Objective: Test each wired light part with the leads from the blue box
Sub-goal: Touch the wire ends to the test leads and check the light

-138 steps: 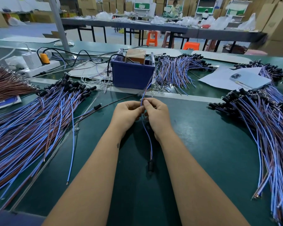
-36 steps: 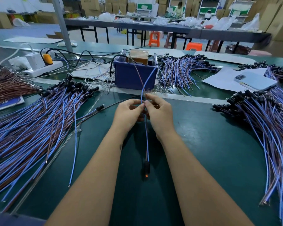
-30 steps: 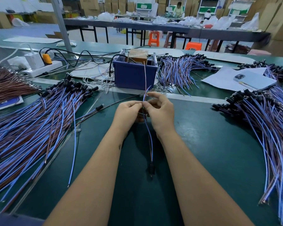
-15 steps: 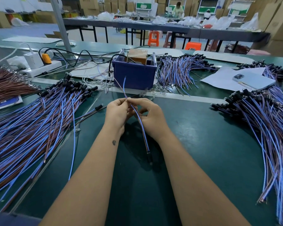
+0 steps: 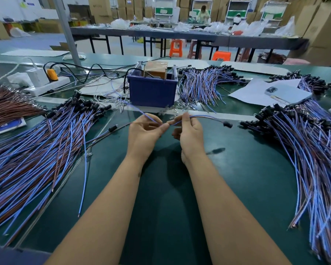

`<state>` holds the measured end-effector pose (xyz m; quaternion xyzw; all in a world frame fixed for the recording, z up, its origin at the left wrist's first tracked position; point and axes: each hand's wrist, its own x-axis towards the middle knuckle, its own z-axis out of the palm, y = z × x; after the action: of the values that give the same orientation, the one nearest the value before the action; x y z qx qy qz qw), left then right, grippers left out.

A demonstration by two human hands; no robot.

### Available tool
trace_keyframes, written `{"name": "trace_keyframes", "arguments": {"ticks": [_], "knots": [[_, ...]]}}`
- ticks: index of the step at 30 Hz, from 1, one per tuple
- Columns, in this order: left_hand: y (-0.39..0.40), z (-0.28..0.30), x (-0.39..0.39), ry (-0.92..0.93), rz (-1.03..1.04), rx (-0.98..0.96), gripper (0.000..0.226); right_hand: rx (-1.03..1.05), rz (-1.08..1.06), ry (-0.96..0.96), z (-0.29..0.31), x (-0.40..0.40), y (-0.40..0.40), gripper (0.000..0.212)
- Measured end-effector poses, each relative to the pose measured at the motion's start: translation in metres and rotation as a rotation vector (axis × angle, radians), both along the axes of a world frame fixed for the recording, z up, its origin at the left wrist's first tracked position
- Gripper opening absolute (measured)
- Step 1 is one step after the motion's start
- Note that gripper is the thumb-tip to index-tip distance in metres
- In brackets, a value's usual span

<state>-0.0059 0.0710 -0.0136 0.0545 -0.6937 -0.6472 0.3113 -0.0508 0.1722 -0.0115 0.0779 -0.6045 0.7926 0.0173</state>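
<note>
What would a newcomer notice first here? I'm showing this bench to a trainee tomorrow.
Probably the great fans of blue and brown wired parts, one pile at the left and one at the right of the green table. Between them, the left hand and right hand pinch one wired part above the table, just in front of the blue box.

Left hand [image 5: 144,133], right hand [image 5: 189,134], fingertips pinched.
</note>
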Motion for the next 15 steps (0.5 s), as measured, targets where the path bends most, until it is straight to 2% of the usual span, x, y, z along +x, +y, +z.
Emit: {"name": "trace_keyframes", "arguments": {"ticks": [3,6,9,12,15], "knots": [[0.021,0.000,0.008,0.058,-0.110,-0.260,0.022,-0.039,-0.045,-0.063,0.006,0.000,0.013,0.034],[0.054,0.001,0.013,0.164,-0.134,-0.525,0.009,-0.015,-0.042,-0.026,0.020,-0.003,0.042,0.034],[0.097,0.010,0.013,0.281,-0.106,-0.585,0.014,0.074,-0.066,0.048,0.038,-0.010,0.092,0.032],[0.143,0.021,0.014,0.342,-0.226,-0.613,0.013,0.355,-0.146,0.109,0.052,-0.019,0.151,0.029],[0.184,0.024,0.016,0.370,-0.376,-0.754,0.017,0.729,-0.305,0.194,0.063,-0.025,0.209,0.032]]}}
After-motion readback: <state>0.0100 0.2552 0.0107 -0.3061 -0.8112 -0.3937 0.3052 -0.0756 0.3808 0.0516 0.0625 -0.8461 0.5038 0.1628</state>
